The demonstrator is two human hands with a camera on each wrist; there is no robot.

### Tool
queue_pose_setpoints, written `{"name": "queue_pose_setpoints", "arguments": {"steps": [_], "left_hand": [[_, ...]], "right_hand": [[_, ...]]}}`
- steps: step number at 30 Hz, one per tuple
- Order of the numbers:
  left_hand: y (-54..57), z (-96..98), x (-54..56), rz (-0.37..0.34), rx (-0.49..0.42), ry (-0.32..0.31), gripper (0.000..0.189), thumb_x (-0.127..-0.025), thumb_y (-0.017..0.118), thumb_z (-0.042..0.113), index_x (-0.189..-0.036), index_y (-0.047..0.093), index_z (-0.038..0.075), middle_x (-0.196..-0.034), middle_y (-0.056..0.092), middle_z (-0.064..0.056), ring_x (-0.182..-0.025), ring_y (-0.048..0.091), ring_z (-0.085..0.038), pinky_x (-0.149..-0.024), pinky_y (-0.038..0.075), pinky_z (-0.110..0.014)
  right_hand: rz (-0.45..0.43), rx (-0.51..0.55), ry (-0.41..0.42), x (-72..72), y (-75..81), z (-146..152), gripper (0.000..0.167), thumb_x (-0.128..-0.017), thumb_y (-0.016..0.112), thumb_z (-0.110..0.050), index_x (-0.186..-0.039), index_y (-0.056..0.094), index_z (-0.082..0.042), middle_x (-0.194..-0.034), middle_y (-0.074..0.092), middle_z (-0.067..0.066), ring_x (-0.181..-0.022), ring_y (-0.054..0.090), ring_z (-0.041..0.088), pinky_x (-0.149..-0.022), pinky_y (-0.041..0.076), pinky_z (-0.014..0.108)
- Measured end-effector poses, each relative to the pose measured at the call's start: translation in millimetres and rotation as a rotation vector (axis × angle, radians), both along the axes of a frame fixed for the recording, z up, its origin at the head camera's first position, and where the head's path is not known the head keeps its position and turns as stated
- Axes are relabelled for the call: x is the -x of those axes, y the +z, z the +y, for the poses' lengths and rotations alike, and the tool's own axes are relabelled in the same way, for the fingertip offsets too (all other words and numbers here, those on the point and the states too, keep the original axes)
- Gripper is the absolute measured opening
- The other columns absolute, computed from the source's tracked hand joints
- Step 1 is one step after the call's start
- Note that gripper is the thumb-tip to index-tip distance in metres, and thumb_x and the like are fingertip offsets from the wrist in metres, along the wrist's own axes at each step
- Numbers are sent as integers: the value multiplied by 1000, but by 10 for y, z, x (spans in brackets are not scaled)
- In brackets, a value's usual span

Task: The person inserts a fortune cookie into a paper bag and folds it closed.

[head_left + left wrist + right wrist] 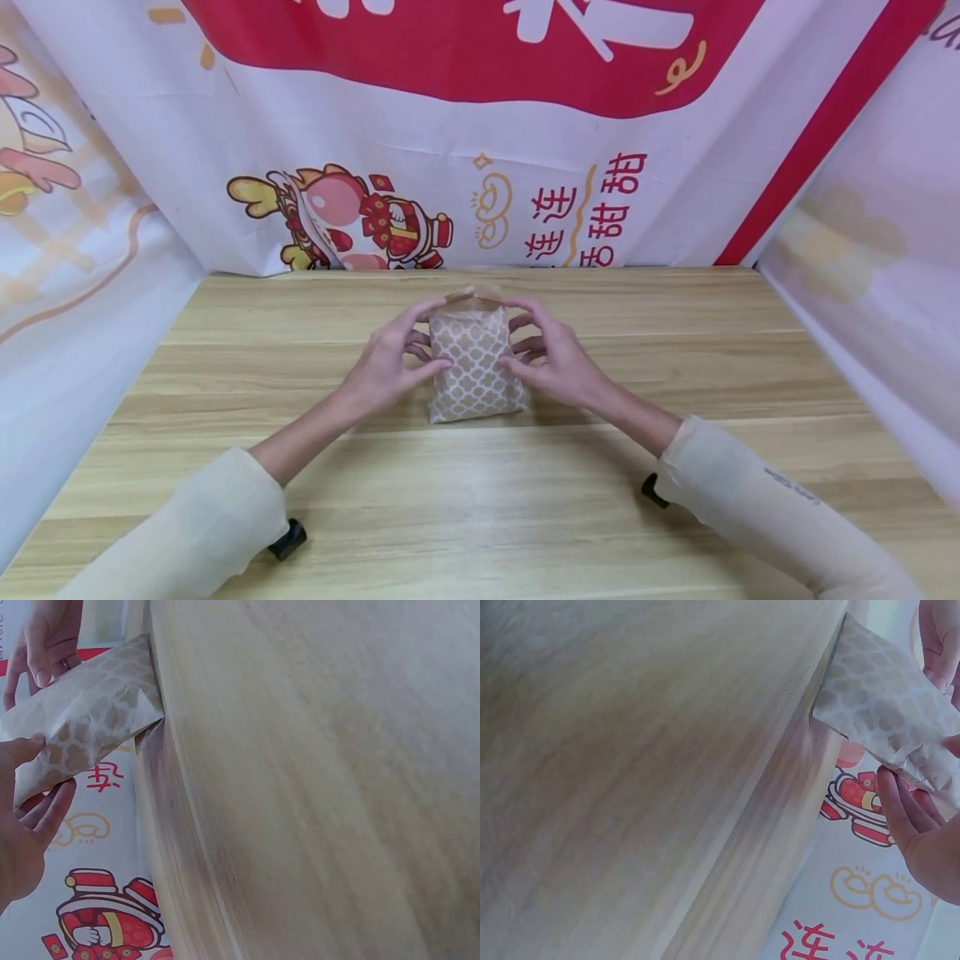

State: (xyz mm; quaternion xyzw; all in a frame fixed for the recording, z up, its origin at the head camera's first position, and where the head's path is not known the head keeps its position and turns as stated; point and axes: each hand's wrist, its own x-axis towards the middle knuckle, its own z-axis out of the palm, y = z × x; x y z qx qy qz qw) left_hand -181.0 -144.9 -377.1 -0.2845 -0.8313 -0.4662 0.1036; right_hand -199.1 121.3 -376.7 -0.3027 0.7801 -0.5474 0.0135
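Observation:
A tan paper bag (477, 375) with a white lattice print stands tilted on the wooden table, its bottom edge toward the person. At its upper end a plain brown flap (480, 296) shows. My left hand (386, 358) grips the bag's left side, thumb on the printed front and fingers round the edge. On the opposite side my right hand (555, 358) holds it the same way. In the left wrist view the bag (90, 712) has a lower corner down at the tabletop. The right wrist view shows fingers (904, 806) beneath the bag. Its contents are hidden.
The wooden table (480, 508) reaches back to a printed white and red cloth (420, 133). More cloth hangs along the left (90, 208) and right (862, 225) sides. Dark straps (288, 540) show under the pale sleeves.

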Motion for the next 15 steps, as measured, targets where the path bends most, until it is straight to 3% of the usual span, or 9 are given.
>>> {"name": "queue_pose_setpoints", "arguments": {"steps": [6, 15], "left_hand": [[10, 11, -23, 176, 76, -20, 78, -79, 83, -9, -146, 46, -3, -137, 57, -27, -88, 71, -29, -77, 64, -32], [16, 26, -43, 348, 138, -19, 65, -81, 85, -5, -138, 54, 1, -132, 58, -22, -100, 68, -32, -76, 63, -28]], "right_hand": [[125, -28, -2, 0, 21, 22, 77, -83, 78, 12, -149, 42, -2, -122, 64, 29, -97, 72, 40, -80, 64, 43], [373, -89, 4, -19, 63, 43, 73, -81, 79, 13, -145, 45, 2, -134, 59, 23, -107, 68, 33, -83, 64, 34]]}}
